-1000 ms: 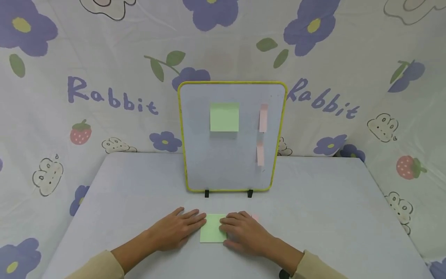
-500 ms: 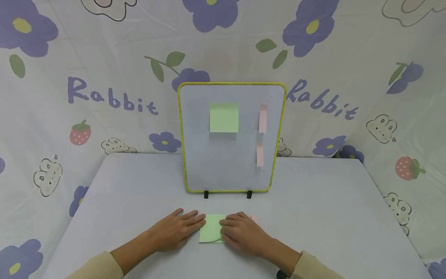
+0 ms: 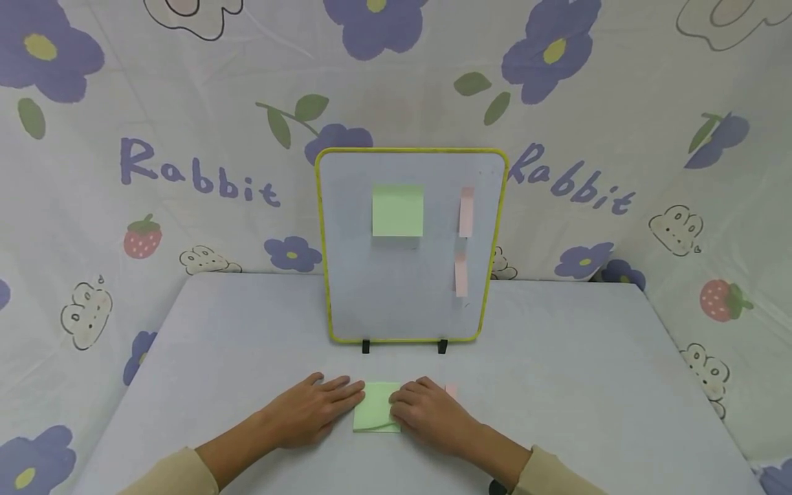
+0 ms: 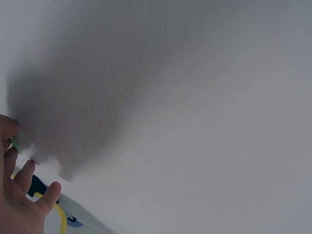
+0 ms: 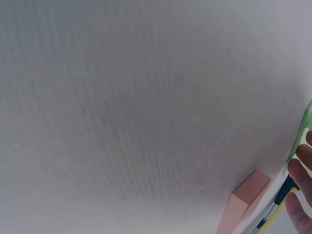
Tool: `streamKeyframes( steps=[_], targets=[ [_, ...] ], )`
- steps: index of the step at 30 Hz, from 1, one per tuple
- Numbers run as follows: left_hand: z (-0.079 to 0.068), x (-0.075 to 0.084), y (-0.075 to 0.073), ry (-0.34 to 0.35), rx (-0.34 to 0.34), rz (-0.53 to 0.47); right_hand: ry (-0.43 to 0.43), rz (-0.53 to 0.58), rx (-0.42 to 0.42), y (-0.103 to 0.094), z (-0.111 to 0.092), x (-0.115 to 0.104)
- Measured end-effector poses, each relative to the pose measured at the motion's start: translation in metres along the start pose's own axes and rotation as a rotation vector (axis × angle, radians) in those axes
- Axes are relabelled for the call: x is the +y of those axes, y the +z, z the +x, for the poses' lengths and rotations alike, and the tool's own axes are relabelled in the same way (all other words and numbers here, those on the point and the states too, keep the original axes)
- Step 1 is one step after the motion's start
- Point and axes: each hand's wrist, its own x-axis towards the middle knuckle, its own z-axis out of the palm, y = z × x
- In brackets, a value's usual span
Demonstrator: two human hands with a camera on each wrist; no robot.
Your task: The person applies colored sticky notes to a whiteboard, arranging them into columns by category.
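Observation:
A pad of light green sticky notes [image 3: 374, 404] lies on the white table in front of the whiteboard. My left hand [image 3: 315, 410] rests flat beside it, straight fingertips touching the pad's left edge. My right hand [image 3: 430, 418] has its fingers curled at the right side and pinches the top sheet, whose lower right corner bends up off the sheets below. The right wrist view catches the lifted green sheet [image 5: 308, 122] at the fingers. In the left wrist view only part of the left hand [image 4: 22, 197] shows, with a sliver of green at the fingers.
A whiteboard [image 3: 396, 302] with a yellow frame stands behind on black feet [image 3: 442, 347]. It carries a green sticky note [image 3: 398, 211] and two narrow pink notes [image 3: 466, 212]. A small pink pad [image 5: 246, 197] lies just right of my right hand. Patterned cloth surrounds the table.
The green top sheet lay flat a second ago; its lower right corner is now lifted. My right fingers have curled in on it. The left hand has stayed in place.

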Motion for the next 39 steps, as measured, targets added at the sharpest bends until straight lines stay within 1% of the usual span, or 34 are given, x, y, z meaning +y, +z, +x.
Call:
streamKeyframes(
  steps=[3, 7, 14, 16, 19, 22, 28, 30, 32, 39],
  targets=[
    [0.0, 0.0, 0.0, -0.008, -0.016, -0.003, 0.023, 0.007, -0.011, -0.002, 0.001, -0.001],
    [-0.001, 0.001, 0.0, -0.009, -0.02, -0.001, 0.065, 0.038, -0.025, -0.004, 0.003, -0.002],
    [-0.005, -0.001, 0.001, -0.014, -0.012, -0.016, 0.136, 0.126, 0.008, -0.003, 0.003, -0.001],
    [-0.007, -0.002, 0.003, -0.018, -0.008, -0.022, 0.168, 0.158, 0.018, -0.004, 0.005, -0.002],
    [-0.009, -0.003, 0.005, -0.025, -0.006, -0.022, 0.243, 0.224, 0.011, -0.006, 0.007, -0.002],
    [-0.011, -0.005, 0.006, -0.029, -0.001, -0.02, 0.342, 0.323, -0.005, -0.01, 0.011, -0.004],
    [-0.014, -0.006, 0.004, -0.023, 0.003, -0.006, 0.539, 0.591, -0.018, -0.015, 0.017, -0.004],
    [-0.015, -0.007, 0.004, -0.021, 0.004, -0.001, 0.588, 0.651, -0.01, -0.015, 0.018, -0.004],
    [-0.015, -0.007, 0.004, -0.02, 0.002, 0.007, 0.617, 0.692, 0.012, -0.014, 0.019, -0.003],
    [-0.015, -0.006, 0.005, -0.029, -0.01, 0.013, 0.657, 0.722, 0.074, -0.014, 0.021, -0.003]
  ],
)
